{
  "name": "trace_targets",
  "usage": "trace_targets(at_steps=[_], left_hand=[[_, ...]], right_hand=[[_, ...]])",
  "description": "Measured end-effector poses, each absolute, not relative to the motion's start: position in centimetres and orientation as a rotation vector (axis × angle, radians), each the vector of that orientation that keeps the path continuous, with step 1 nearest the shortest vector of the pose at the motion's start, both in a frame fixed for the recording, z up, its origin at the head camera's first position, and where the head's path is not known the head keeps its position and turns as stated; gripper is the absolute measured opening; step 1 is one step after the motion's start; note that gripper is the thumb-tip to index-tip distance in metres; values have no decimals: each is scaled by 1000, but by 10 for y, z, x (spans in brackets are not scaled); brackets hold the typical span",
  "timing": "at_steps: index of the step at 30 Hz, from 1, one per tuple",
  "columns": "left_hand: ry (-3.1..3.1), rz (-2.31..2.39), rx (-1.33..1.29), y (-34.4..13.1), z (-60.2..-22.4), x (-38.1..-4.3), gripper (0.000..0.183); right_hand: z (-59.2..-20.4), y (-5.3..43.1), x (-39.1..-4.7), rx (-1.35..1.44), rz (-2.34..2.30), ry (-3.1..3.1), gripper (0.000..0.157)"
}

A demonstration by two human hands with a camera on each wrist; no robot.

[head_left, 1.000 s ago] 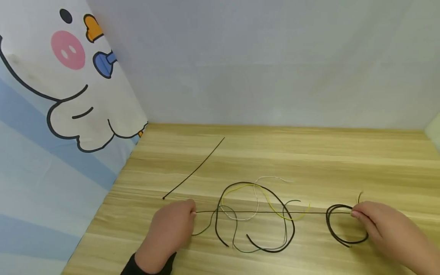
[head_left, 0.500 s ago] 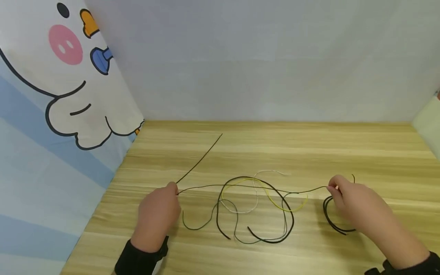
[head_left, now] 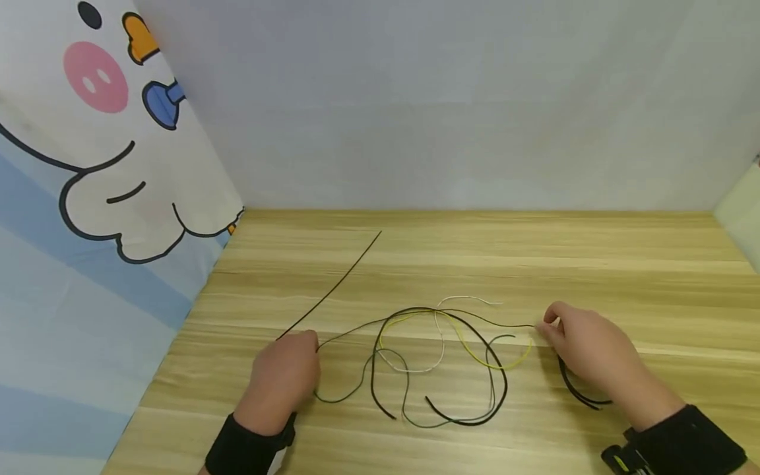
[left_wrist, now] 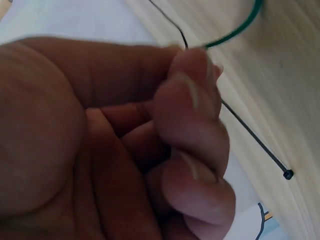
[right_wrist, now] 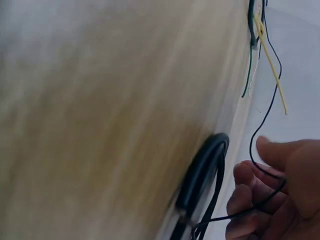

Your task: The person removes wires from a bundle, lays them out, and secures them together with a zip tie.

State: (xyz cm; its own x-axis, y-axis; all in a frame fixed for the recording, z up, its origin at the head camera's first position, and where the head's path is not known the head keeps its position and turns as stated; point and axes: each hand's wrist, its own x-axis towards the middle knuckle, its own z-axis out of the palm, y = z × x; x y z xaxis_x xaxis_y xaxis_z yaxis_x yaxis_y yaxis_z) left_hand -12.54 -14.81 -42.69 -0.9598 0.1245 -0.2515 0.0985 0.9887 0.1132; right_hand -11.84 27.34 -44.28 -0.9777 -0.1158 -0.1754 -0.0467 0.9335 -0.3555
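My left hand (head_left: 286,369) pinches one end of a thin black wire (head_left: 350,332) at the left of the table. The fingers are curled in the left wrist view, with the wire (left_wrist: 172,21) coming out at the tips. The wire runs in a slack curve over the thick black wire loop (head_left: 506,382) to my right hand (head_left: 588,343). That hand's fingers are curled about the wire, which bends across them (right_wrist: 256,204) in the right wrist view. Beneath the right hand lies a coil of thick black wire (head_left: 576,392), partly hidden.
A thin black cable tie (head_left: 338,284) lies diagonally behind the left hand, its small head (left_wrist: 288,174) showing in the left wrist view. Yellow (head_left: 469,348), white (head_left: 442,343) and green (head_left: 407,389) wires tangle with the thick loop. A pale cloth wall (head_left: 445,132) stands behind the table.
The thin black wire, straight between both hands before, now hangs slack and curved. My right hand has moved left and away from me, and the coil stays on the table.
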Motion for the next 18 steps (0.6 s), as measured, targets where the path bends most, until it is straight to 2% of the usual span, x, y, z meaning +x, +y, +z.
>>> trace_targets(at_steps=[3,6,8,14,16,18], left_hand=[[2845,161,173,-149,-424,-124,9],[2825,188,159,-149,-422,-123,11],[2819,210,142,-149,-420,-122,17],[2847,217,158,-144,-415,-119,27],[2864,219,180,-140,-413,-117,27],[2884,215,211,-137,-410,-115,29]], right_hand=[[-439,278,-118,-106,-608,2856,50],[-429,286,-110,-109,-674,2872,57],[-424,293,-103,-109,-698,2908,51],[-431,313,-81,-187,-583,2982,9],[-437,318,-77,-223,-539,2997,6],[-442,321,-74,-257,-517,3005,11]])
